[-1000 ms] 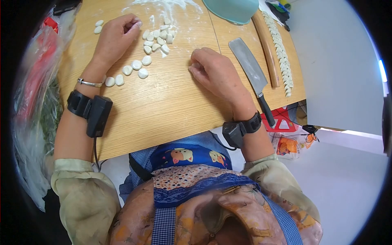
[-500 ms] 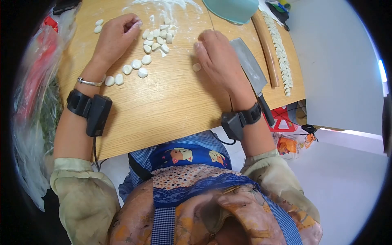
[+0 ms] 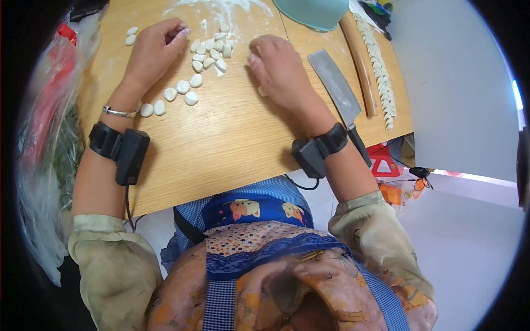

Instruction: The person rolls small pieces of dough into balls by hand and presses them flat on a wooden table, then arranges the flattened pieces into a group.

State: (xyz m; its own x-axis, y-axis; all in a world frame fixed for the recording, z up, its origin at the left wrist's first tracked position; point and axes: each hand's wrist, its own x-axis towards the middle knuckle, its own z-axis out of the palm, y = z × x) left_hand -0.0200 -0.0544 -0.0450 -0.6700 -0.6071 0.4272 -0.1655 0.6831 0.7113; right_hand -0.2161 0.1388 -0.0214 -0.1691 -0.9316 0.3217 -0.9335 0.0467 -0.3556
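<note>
My left hand (image 3: 159, 52) rests on the table at the left, fingers curled in and thumb against them. Flour whitens its fingertips, and whatever they may hold is hidden. To the right, my right hand (image 3: 280, 71) lies palm down, fingers bent a little with a gap beside the thumb. It covers the spot where a small dough piece lay. Between the hands is a cluster of floured dough pieces (image 3: 209, 45). Several flattened dough rounds (image 3: 183, 86) form a loose line nearer me. A cleaver (image 3: 335, 84) lies just right of my right hand.
A rolling pin (image 3: 361, 66) and a long row of cut dough pieces (image 3: 379, 69) lie at the right. A teal bowl (image 3: 312, 12) stands at the back, near scattered flour (image 3: 232, 6). Plastic bags (image 3: 52, 110) line the left edge. Two dough pieces (image 3: 131, 40) sit far left.
My right hand has shifted left, away from the cleaver and over the small dough piece, which is now hidden. My left hand has hardly moved.
</note>
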